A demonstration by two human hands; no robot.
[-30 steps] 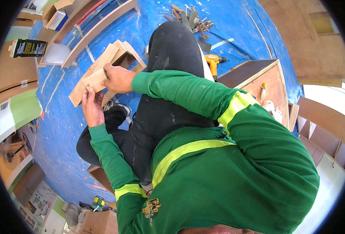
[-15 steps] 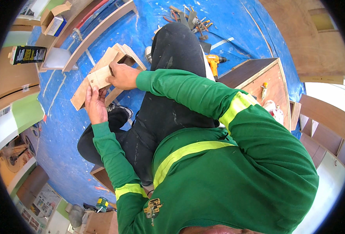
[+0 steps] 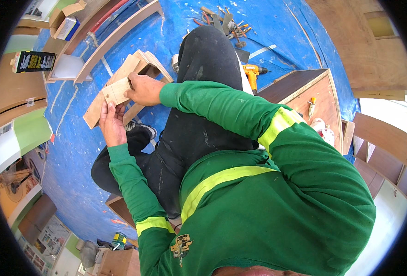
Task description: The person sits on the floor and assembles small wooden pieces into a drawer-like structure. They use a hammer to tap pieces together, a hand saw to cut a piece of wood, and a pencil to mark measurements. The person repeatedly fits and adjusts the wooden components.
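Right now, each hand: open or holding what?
Left hand: closed on the pale wooden piece at its lower edge.
Right hand: closed on the same piece's right end.

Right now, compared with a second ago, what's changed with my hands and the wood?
Your left hand and right hand have shifted slightly to the right in the view, carrying the small wooden piece with them; it now shows more of its flat face. Nothing was newly grasped or let go. The orange drill and dark-topped box stayed put.
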